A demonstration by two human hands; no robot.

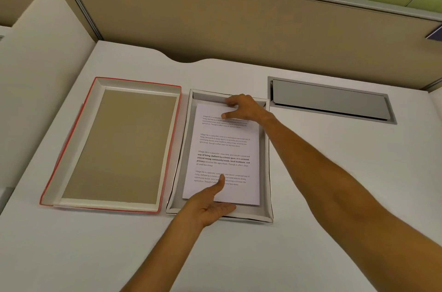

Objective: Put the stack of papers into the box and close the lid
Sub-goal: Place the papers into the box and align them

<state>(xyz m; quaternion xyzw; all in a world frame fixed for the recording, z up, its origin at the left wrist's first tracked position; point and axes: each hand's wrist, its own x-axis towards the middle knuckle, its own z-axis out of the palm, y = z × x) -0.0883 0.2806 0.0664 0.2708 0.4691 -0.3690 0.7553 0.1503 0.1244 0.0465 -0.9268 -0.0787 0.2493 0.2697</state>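
Bare forearms, bare hands, no sleeves

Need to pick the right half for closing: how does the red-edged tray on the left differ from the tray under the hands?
The red-edged lid is empty, showing a brown inner face; the box holds the stack of papers. The lid has red outer edges and looks larger; the box is white-grey. No hand touches the lid. Both lie open side up on the desk.

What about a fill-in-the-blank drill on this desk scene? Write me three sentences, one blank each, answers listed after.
1. The stack of papers lies inside the white ____.
2. The red-edged lid lies inside-up on the desk, on the ____ side of the box.
3. The right hand holds the papers' far edge; the left hand holds their ____ edge.

Missing words: box; left; near
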